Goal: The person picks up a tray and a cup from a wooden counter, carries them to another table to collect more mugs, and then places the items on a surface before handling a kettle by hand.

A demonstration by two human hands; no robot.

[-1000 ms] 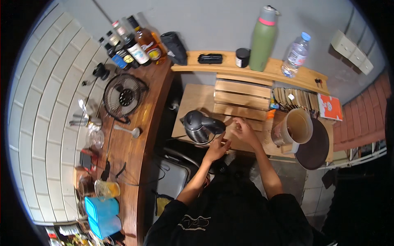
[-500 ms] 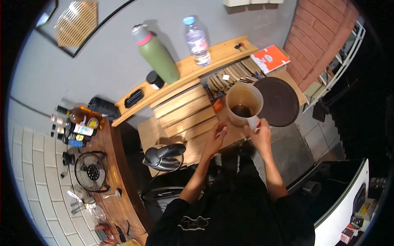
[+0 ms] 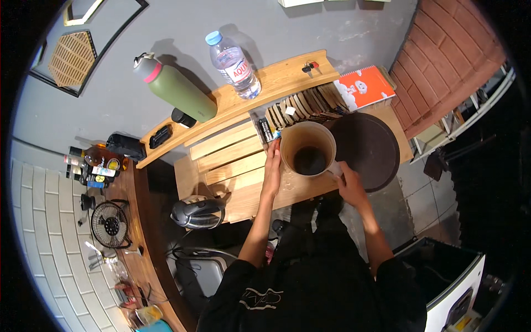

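Observation:
A translucent, brownish pitcher (image 3: 287,145) with dark liquid (image 3: 310,161) in the bottom stands over the wooden slatted table, seen from above. My right hand (image 3: 350,183) is closed round its handle. My left hand (image 3: 271,172) has its fingers stretched out along the pitcher's left side; whether they press on it I cannot tell. Just right of the pitcher, a round dark brown tray (image 3: 369,152) lies on the table, partly behind the pitcher's rim and my right hand.
Behind stand a row of books (image 3: 307,103), an orange notebook (image 3: 365,88) and a ledge with a green flask (image 3: 182,91), a water bottle (image 3: 235,69) and keys (image 3: 311,67). A black kettle (image 3: 197,212) is at the table's left; a small fan (image 3: 110,224) sits on the left counter.
My left hand has moved up beside the pitcher, its fingers now straighter. The pitcher, with my right hand on its handle, has shifted slightly left from the tray. The view has turned.

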